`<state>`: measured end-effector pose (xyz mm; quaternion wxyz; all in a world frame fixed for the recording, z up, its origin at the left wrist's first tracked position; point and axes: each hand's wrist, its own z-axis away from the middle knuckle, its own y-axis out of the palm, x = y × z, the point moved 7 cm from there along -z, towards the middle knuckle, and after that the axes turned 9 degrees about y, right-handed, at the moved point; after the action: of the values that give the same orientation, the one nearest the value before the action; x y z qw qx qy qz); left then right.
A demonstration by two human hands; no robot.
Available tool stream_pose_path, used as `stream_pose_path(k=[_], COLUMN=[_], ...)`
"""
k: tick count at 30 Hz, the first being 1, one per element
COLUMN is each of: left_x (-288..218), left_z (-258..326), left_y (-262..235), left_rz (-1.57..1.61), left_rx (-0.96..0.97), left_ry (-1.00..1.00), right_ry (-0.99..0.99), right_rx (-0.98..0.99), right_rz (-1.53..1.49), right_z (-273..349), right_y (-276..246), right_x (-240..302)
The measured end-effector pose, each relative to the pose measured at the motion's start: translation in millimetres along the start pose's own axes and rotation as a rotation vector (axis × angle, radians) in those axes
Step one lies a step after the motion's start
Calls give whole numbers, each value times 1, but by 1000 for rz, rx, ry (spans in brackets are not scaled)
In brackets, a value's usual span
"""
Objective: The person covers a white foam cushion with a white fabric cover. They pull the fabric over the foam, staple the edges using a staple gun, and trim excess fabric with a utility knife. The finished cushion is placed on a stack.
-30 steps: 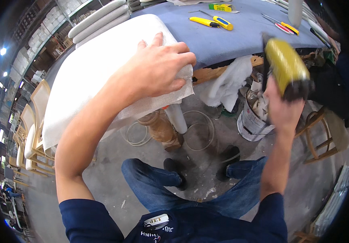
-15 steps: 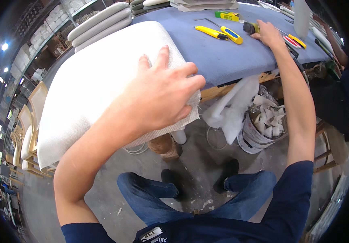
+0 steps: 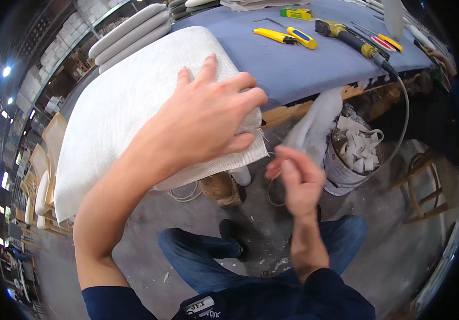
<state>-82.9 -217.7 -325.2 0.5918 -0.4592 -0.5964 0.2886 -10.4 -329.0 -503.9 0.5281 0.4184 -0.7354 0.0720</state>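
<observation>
Two bare hands are at work over a large white woven-fabric cushion (image 3: 133, 106) that lies on the near left end of a blue cloth-covered workbench (image 3: 304, 64), its lower corner hanging past the bench edge. The left hand (image 3: 208, 117) lies flat on that corner, fingers (image 3: 240, 81) slightly spread and curled over the fabric edge, thumb tucked along the hem. The right hand (image 3: 296, 178) hangs in the air just beside the corner, below the bench edge, not touching the cushion; it is blurred, its fingers loosely bent and close together, holding nothing that can be made out. On the bench well apart from the hands lie two yellow utility knives (image 3: 288, 36) and a yellow-and-black air tool (image 3: 347, 36) with a hose (image 3: 403, 112) running down off the edge. Under the bench stands a white bucket of scraps (image 3: 347, 160), with a strip of white batting (image 3: 317, 120) hanging beside it. Stacked grey cushions (image 3: 128, 32) sit beyond the bench.
</observation>
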Motion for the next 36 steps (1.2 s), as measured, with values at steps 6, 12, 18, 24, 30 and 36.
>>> stream_pose_path(k=[6,12,18,24,30,36], left_x=[6,9,8,2,10,24], left_z=[3,2,3,5,4,12], left_y=[3,-5,-2,-4,3,-15], left_rz=[130,218,184,133,254,364], left_rx=[13,-4,-25,-60,-105,-114], left_ry=[10,125,86,44,71,110], right_ry=[404,433,428,533,617,566], right_rx=[4,-110,-313,-311,-269,-321], right_rz=[-63,124,118,71,136,118], right_z=[55,59,45,59,67,67], right_y=[-8,-79,-150,-153,-137,-155], right_x=[-87,-75,-62,-105,-128,-118])
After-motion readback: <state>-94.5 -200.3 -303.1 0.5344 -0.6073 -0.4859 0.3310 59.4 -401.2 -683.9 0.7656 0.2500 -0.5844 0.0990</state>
